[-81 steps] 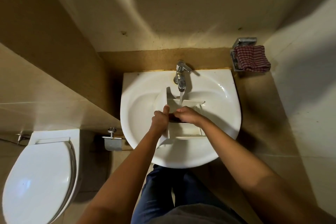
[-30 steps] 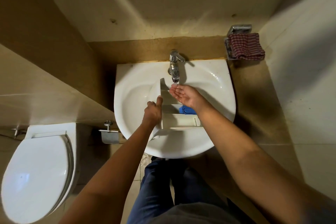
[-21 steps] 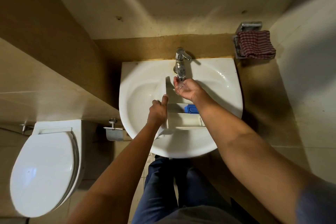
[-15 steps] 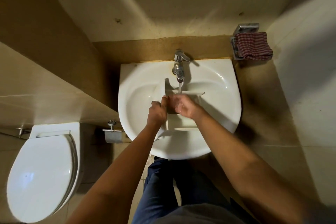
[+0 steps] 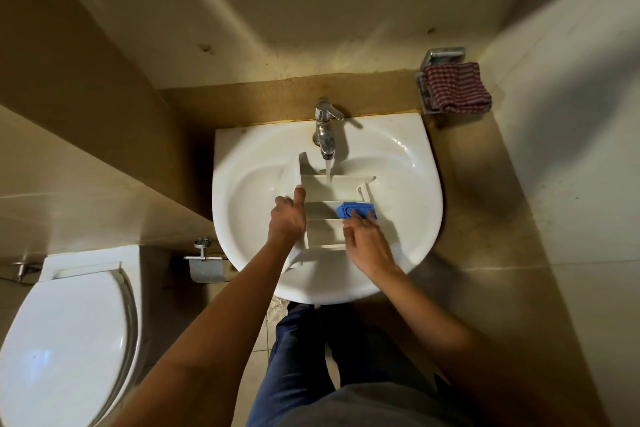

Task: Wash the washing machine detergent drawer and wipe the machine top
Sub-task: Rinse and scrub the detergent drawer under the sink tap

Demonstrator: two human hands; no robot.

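A white detergent drawer (image 5: 323, 229) lies in the white sink (image 5: 405, 163), its far compartment under water running from the chrome tap (image 5: 325, 130). A blue insert (image 5: 356, 210) sits in its right middle compartment. My left hand (image 5: 289, 218) grips the drawer's left wall, thumb pointing up along it. My right hand (image 5: 363, 241) rests on the drawer's near right part, fingers spread and touching the blue insert's near edge.
A red checked cloth (image 5: 457, 87) lies on a metal wall holder at the back right. A toilet with its lid down (image 5: 65, 336) stands at the left. A metal paper holder (image 5: 204, 265) hangs beside the sink. Walls close in on both sides.
My right hand cupped water under the tap, then rubbed the drawer's middle, and has now drawn back to the near right part, uncovering the blue insert. My left hand has kept its hold.
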